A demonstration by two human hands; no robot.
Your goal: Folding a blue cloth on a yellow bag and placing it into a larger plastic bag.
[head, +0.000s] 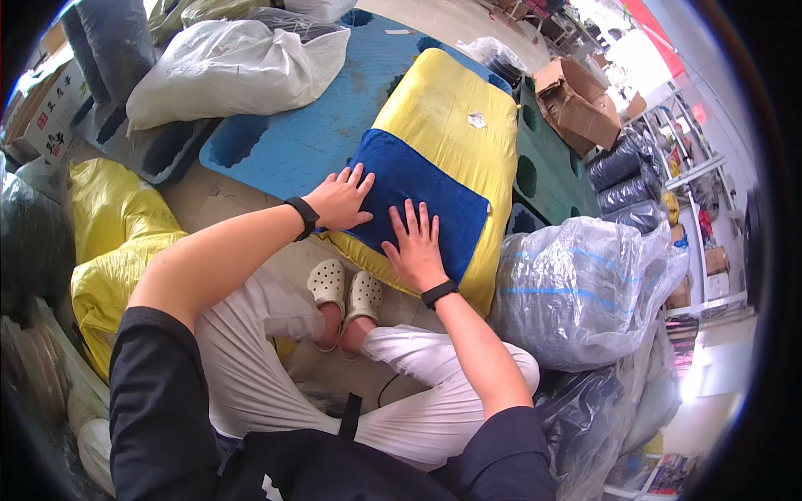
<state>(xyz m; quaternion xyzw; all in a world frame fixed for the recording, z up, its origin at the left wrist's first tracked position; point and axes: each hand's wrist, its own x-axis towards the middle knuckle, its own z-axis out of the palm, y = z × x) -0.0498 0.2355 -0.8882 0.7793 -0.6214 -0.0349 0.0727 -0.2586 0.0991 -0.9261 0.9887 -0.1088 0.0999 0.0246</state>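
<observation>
A dark blue cloth, probably a towel [416, 194], lies spread out over the near part of a stuffed yellow woven sack [448, 100]. My left hand [343, 199] rests at the cloth's left edge, fingers spread, palm down. On the cloth's near edge lies my right hand [415, 245], also flat with its fingers apart. Neither hand grips anything. A small pale tag shows at the cloth's right corner. The sack rests on a blue plastic pallet [294, 147], and a small whitish patch marks its far part.
A full white sack [241, 69] lies on the pallet's left side. Yellow sacks [119, 219] stand at left. To the right are a plastic-wrapped bundle [570, 291], a green pallet [551, 156] and an open cardboard box [573, 103]. Shelving [695, 175] stands farther right.
</observation>
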